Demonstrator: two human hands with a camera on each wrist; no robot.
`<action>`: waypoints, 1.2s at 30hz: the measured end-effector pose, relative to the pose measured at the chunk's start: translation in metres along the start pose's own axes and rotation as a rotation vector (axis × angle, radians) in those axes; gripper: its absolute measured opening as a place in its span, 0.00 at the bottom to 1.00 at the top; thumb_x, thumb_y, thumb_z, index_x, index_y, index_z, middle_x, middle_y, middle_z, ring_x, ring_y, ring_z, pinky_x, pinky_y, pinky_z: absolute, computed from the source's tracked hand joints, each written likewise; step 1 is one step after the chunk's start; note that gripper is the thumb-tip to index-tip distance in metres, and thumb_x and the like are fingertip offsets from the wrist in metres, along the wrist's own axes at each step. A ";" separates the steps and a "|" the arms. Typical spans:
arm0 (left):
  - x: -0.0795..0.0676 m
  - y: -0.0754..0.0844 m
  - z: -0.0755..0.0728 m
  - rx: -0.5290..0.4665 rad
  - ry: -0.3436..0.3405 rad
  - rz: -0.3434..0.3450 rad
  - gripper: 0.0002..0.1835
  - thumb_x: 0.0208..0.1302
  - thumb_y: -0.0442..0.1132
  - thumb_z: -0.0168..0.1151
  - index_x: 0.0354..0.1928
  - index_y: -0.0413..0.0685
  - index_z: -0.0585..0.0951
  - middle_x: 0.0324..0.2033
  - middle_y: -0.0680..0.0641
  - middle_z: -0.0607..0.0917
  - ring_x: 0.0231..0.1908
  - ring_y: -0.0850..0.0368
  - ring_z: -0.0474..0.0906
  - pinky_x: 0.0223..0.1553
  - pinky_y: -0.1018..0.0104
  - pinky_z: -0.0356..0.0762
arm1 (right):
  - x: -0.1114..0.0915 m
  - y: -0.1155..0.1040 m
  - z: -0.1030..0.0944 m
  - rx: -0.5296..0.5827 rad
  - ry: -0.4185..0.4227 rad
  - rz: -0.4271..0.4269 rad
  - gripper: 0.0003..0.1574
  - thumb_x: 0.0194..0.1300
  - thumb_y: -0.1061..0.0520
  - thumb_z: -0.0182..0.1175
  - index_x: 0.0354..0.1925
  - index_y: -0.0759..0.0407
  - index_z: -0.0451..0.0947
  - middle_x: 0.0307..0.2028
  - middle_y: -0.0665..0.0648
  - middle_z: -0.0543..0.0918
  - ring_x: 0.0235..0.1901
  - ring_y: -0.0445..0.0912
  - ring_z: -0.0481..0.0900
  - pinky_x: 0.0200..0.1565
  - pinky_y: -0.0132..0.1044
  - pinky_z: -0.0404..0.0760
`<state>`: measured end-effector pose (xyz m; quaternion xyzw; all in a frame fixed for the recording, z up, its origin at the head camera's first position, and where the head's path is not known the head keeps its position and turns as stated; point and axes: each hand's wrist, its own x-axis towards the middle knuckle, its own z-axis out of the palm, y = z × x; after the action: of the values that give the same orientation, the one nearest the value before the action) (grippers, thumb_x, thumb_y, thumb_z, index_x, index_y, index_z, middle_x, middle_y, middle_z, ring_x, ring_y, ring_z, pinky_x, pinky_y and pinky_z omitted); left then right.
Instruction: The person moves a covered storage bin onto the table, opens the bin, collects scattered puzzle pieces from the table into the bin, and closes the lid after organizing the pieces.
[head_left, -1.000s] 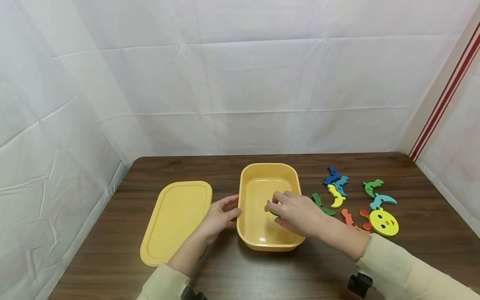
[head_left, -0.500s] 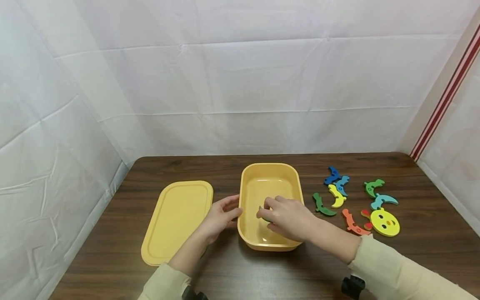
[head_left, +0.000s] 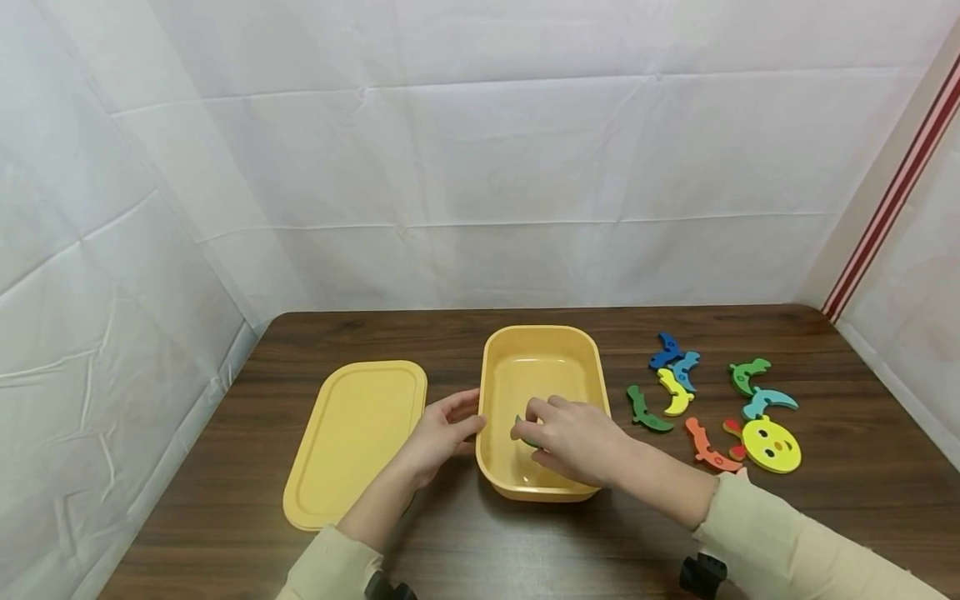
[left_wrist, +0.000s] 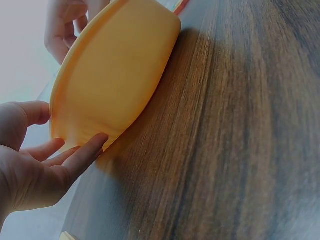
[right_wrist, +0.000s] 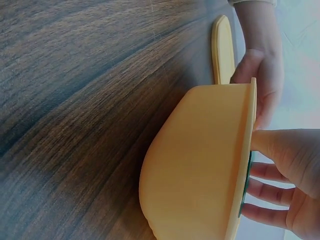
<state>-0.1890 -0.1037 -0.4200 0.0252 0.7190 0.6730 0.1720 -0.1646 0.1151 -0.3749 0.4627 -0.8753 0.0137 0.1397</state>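
My right hand (head_left: 573, 442) reaches into the open yellow box (head_left: 543, 337) and pinches a dark green curved toy piece (head_left: 528, 435), mostly hidden by the fingers. In the right wrist view, a sliver of that piece (right_wrist: 246, 182) shows between the box rim and the fingertips. At the box's left side is my left hand (head_left: 442, 437), holding its wall with the thumb at the rim and the fingers against the outside, as the left wrist view also shows.
A yellow lid (head_left: 356, 442) lies left of the box. To the right lie a dark green piece (head_left: 645, 412), an orange piece (head_left: 705, 446), a yellow curved piece (head_left: 675, 392), several blue and green pieces (head_left: 667, 354), and a yellow smiling head (head_left: 771, 444).
My right hand has moved slightly left and lower inside the box with the green curved toy piece, then nearly stopped. The left hand stays at the box wall.
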 end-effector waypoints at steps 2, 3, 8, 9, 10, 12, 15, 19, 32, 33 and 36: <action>0.000 0.000 0.000 -0.002 0.000 -0.003 0.26 0.63 0.34 0.55 0.64 0.42 0.66 0.59 0.37 0.71 0.48 0.51 0.77 0.42 0.57 0.81 | 0.000 0.000 0.001 0.001 -0.003 0.001 0.17 0.53 0.51 0.67 0.43 0.47 0.76 0.39 0.51 0.77 0.30 0.43 0.76 0.27 0.31 0.77; 0.000 0.000 0.000 -0.002 -0.002 -0.002 0.26 0.63 0.34 0.55 0.64 0.42 0.66 0.59 0.37 0.71 0.48 0.51 0.77 0.43 0.57 0.81 | -0.001 0.000 0.001 0.000 -0.004 0.001 0.17 0.53 0.51 0.67 0.43 0.47 0.76 0.39 0.51 0.77 0.30 0.43 0.76 0.27 0.31 0.77; 0.000 0.000 0.000 -0.003 -0.003 0.001 0.26 0.63 0.34 0.55 0.64 0.42 0.66 0.59 0.37 0.71 0.48 0.51 0.77 0.43 0.56 0.81 | -0.002 0.001 0.003 -0.009 -0.006 0.006 0.18 0.54 0.50 0.67 0.44 0.47 0.76 0.39 0.51 0.77 0.30 0.44 0.76 0.27 0.32 0.78; 0.000 0.000 0.000 -0.001 -0.002 -0.001 0.26 0.63 0.34 0.55 0.64 0.42 0.66 0.59 0.37 0.71 0.48 0.51 0.77 0.43 0.57 0.81 | -0.002 0.001 0.003 -0.008 -0.007 0.009 0.18 0.53 0.50 0.67 0.44 0.46 0.77 0.39 0.51 0.77 0.30 0.44 0.76 0.27 0.32 0.78; -0.001 0.000 0.000 0.002 -0.001 -0.002 0.26 0.63 0.34 0.55 0.64 0.42 0.66 0.59 0.37 0.71 0.48 0.51 0.77 0.42 0.57 0.81 | -0.002 0.001 0.003 -0.006 -0.010 0.012 0.19 0.53 0.49 0.66 0.45 0.46 0.77 0.39 0.51 0.77 0.30 0.44 0.76 0.27 0.32 0.78; -0.001 0.000 0.000 0.007 -0.001 -0.004 0.26 0.63 0.34 0.55 0.64 0.42 0.66 0.59 0.37 0.71 0.48 0.50 0.77 0.42 0.57 0.81 | -0.002 0.001 0.003 -0.004 -0.013 0.016 0.20 0.53 0.48 0.67 0.46 0.46 0.77 0.40 0.51 0.77 0.30 0.44 0.76 0.28 0.32 0.78; -0.001 0.001 0.000 0.012 -0.001 -0.006 0.26 0.63 0.34 0.55 0.64 0.42 0.66 0.59 0.37 0.71 0.49 0.49 0.77 0.42 0.57 0.81 | -0.003 0.002 0.004 -0.008 -0.015 0.018 0.22 0.53 0.47 0.66 0.48 0.46 0.76 0.41 0.51 0.77 0.30 0.44 0.76 0.28 0.32 0.78; -0.001 0.001 0.000 0.014 -0.001 -0.002 0.26 0.63 0.34 0.55 0.64 0.41 0.65 0.59 0.37 0.71 0.49 0.49 0.77 0.42 0.57 0.81 | -0.004 0.002 0.003 -0.007 -0.006 0.020 0.25 0.53 0.46 0.66 0.50 0.47 0.76 0.43 0.52 0.78 0.33 0.45 0.78 0.30 0.34 0.80; 0.001 -0.002 -0.001 0.011 -0.007 -0.007 0.26 0.63 0.34 0.54 0.64 0.41 0.65 0.60 0.37 0.70 0.50 0.47 0.76 0.42 0.57 0.81 | -0.011 0.008 -0.003 0.038 0.010 0.067 0.26 0.55 0.46 0.65 0.52 0.48 0.75 0.48 0.53 0.78 0.41 0.47 0.79 0.33 0.37 0.82; 0.001 -0.002 -0.001 0.011 -0.007 -0.008 0.26 0.63 0.34 0.54 0.64 0.41 0.65 0.60 0.36 0.70 0.50 0.47 0.76 0.43 0.57 0.81 | -0.011 0.009 -0.003 0.036 0.015 0.070 0.26 0.55 0.46 0.65 0.52 0.48 0.75 0.48 0.53 0.78 0.41 0.47 0.79 0.33 0.37 0.82; 0.001 -0.002 -0.001 0.007 -0.006 -0.010 0.26 0.63 0.34 0.54 0.64 0.41 0.65 0.60 0.36 0.70 0.51 0.46 0.76 0.43 0.56 0.81 | -0.015 0.012 -0.006 0.036 0.028 0.082 0.26 0.55 0.46 0.65 0.52 0.49 0.75 0.47 0.53 0.78 0.40 0.47 0.79 0.33 0.37 0.81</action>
<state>-0.1898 -0.1042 -0.4226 0.0243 0.7210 0.6693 0.1776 -0.1651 0.1345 -0.3715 0.4287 -0.8912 0.0416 0.1426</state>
